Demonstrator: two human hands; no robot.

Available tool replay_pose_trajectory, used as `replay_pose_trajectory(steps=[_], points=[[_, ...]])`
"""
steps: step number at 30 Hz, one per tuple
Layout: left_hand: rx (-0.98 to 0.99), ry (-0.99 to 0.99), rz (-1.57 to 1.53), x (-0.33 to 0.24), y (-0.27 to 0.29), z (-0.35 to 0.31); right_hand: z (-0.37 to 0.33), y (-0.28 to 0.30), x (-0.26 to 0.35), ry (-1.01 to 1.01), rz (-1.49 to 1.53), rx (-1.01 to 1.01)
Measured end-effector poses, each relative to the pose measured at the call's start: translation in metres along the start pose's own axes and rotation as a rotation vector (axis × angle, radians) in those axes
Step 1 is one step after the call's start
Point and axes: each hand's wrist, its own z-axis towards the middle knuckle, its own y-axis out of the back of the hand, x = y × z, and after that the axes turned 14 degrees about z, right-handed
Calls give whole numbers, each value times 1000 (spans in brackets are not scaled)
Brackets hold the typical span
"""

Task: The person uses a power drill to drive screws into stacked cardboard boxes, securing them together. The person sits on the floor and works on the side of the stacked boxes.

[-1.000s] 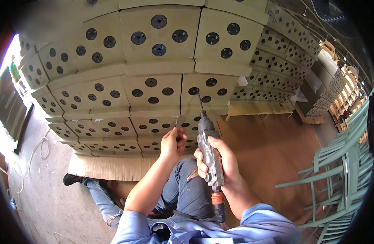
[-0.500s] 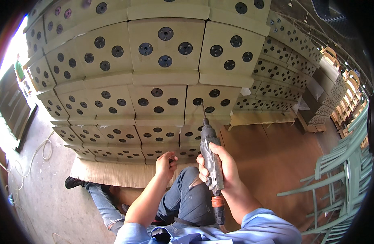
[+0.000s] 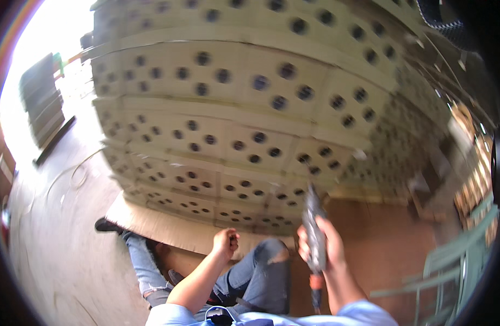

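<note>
From the head camera, the person sits on the floor [image 3: 59, 261] with legs in blue jeans [image 3: 255, 277] stretched out under a big stack of pale panels [image 3: 233, 108] drilled with dark round holes. The picture is blurred.

The right hand [image 3: 320, 247] has its grip clamped around a slim grey power tool [image 3: 315, 233], held upright, with an orange collar just below the hand. The tool's tip points up from the grip toward the lowest panels of the stack and sits close to them; I cannot tell whether it touches.

The left hand [image 3: 227, 242] is to the left of that grip, curled into a loose fist; whether it holds anything I cannot tell. It hangs just in front of a brown cardboard sheet [image 3: 168, 231] lying under the stack.

Green chairs [image 3: 451, 261] stand well off to the right.
</note>
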Motion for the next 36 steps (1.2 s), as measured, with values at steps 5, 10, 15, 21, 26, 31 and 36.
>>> replay_pose_trajectory(steps=[5,10,15,21,26,31,36], points=[[-122,109,-46,27,74,15,-35,59,-38,-178,-501,118],[-245,138,-31,54,145,-15,-43,132,-136,-388,-1166,133],[-139,198,54,90,184,-62,-36,148,-166,-428,-1218,255],[416,331,174,118,153,-115,-3,215,-174,-639,-738,343],[582,376,178,125,83,-134,-3,199,-145,-961,-621,198],[560,455,195,132,51,-119,2,213,-155,-867,-689,228],[498,477,134,122,57,-109,12,222,-163,-645,-913,502]])
